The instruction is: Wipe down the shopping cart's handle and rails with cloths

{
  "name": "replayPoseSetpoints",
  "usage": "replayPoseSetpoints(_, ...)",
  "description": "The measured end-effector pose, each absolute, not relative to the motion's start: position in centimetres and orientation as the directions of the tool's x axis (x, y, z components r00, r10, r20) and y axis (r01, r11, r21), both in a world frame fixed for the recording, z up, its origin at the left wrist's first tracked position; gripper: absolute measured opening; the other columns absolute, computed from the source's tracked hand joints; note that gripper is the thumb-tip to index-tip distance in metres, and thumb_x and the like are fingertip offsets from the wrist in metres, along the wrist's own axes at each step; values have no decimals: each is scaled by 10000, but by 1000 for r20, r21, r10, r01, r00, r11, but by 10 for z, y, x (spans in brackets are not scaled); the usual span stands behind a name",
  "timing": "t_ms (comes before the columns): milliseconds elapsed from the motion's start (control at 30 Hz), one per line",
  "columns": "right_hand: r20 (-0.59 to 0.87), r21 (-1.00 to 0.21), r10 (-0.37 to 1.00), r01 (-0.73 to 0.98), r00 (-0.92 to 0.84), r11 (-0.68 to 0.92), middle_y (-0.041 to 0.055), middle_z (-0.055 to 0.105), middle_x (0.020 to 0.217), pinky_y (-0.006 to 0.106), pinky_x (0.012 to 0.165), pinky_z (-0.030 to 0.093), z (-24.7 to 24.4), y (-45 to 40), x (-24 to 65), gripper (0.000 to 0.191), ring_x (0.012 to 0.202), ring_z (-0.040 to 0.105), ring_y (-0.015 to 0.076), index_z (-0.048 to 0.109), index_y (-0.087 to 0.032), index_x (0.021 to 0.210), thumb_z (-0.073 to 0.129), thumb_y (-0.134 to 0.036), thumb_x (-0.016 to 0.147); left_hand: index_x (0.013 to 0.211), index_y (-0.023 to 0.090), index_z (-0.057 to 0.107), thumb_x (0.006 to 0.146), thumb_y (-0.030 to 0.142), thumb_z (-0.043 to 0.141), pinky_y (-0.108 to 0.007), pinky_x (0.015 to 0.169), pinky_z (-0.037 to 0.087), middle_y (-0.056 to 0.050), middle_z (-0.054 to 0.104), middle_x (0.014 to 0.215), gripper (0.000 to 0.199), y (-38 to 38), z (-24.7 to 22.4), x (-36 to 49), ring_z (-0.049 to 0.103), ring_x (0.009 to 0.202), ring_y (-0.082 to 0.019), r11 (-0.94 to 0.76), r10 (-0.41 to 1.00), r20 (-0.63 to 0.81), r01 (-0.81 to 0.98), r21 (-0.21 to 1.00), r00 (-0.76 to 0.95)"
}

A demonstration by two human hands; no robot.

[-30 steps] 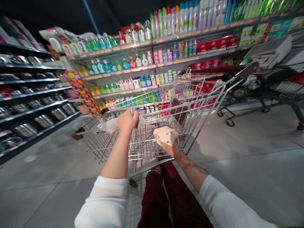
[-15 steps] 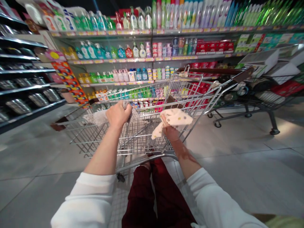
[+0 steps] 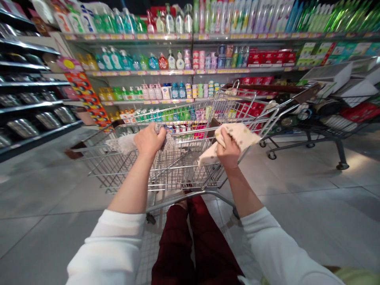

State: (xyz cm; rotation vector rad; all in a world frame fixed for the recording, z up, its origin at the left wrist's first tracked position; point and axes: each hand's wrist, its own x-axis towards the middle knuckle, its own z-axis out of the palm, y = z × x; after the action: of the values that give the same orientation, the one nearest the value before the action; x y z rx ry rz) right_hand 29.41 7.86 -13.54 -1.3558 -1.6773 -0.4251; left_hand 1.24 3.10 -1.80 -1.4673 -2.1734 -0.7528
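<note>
In front of me a wire shopping cart [image 3: 175, 168] stands sideways, its side rim running under both hands. My left hand [image 3: 148, 140] is closed in a fist at that rim, gripping a grey spotted cloth [image 3: 120, 143] whose ends stick out on both sides. My right hand [image 3: 228, 150] is also closed, round a bunched cream cloth [image 3: 242, 134] with dots, at the rim further right. I cannot tell whether the right fingers wrap the rail through the cloth. The cart's handle [image 3: 273, 89] lies at the far right end.
Shelves of pump bottles [image 3: 148, 93] and spray cans rise behind the cart. To the right stands a second cart [image 3: 326, 126] loaded with boxes. Shelves with metal pots [image 3: 44, 120] are on the left. My legs [image 3: 190, 245] are close to the cart's lower frame.
My right hand has moved up and to the right along the rim with the cream cloth. My left hand stays at nearly the same spot on the cart.
</note>
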Motion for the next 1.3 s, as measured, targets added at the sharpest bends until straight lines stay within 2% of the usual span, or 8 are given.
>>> replayPoseSetpoints(133, 864, -206, 502, 940, 45, 272, 146, 676, 1028, 372, 908, 462, -128, 89, 289, 607, 966, 583, 258, 637, -177, 1441, 488, -240, 856, 1062, 212, 696, 925, 529, 372, -370, 716, 428, -159, 766, 959, 473, 31, -17, 14, 705, 940, -364, 301, 711, 599, 929, 215, -369)
replayPoseSetpoints(333, 646, -224, 749, 902, -147, 370, 85, 759, 870, 269, 730, 525, -225, 63, 264, 545, 703, 601, 178, 698, -225, 1375, 489, -197, 872, 1054, 221, 698, 919, 538, 378, -372, 709, 421, -160, 764, 947, 470, 32, -18, 12, 705, 935, -369, 297, 714, 595, 930, 219, -368)
replayPoseSetpoints(500, 642, -248, 743, 865, -190, 436, 44, 787, 1039, 304, 820, 578, -239, 47, 273, 610, 815, 689, 205, 722, -286, 1329, 496, -115, 789, 1045, 220, 693, 923, 551, 368, -364, 690, 414, -167, 759, 933, 479, 33, -18, 10, 704, 922, -366, 306, 719, 585, 926, 220, -376)
replayPoseSetpoints(600, 758, -306, 646, 829, -86, 469, 60, 762, 1156, 342, 978, 548, -195, 48, 298, 575, 1033, 692, 226, 723, -269, 1312, 487, -114, 811, 1046, 225, 689, 926, 555, 357, -359, 677, 405, -166, 759, 922, 483, 31, -17, 11, 705, 916, -363, 312, 717, 586, 925, 215, -378)
replayPoseSetpoints(767, 870, -494, 222, 768, 441, 409, 174, 649, 1289, 429, 1089, 466, -89, 70, 339, 534, 1246, 595, 271, 586, -115, 1455, 525, -291, 955, 1051, 214, 689, 928, 547, 352, -371, 680, 405, -178, 760, 934, 489, 30, -17, 13, 707, 913, -371, 310, 710, 590, 923, 229, -385)
replayPoseSetpoints(900, 841, -521, 357, 784, 405, 338, 179, 603, 1295, 400, 1082, 458, -76, 92, 334, 584, 1264, 561, 272, 516, -118, 1521, 498, -402, 1011, 1051, 209, 686, 923, 540, 370, -374, 697, 416, -180, 758, 954, 475, 32, -19, 12, 703, 927, -371, 301, 700, 600, 922, 245, -388)
replayPoseSetpoints(1067, 826, -448, 508, 832, 245, 326, 152, 721, 1170, 393, 1009, 503, -173, 79, 298, 495, 1061, 635, 255, 660, -104, 1363, 480, -229, 918, 1054, 217, 682, 925, 534, 377, -375, 711, 428, -166, 753, 944, 458, 33, -20, 11, 697, 925, -364, 290, 698, 608, 925, 245, -380)
replayPoseSetpoints(1300, 702, -414, 707, 854, 80, 315, 52, 721, 1298, 412, 1069, 483, -264, 49, 283, 505, 1205, 623, 265, 711, -287, 1308, 481, -202, 866, 1076, 219, 673, 930, 537, 370, -371, 720, 424, -157, 754, 955, 463, 32, -20, 12, 695, 939, -358, 289, 698, 605, 924, 251, -383)
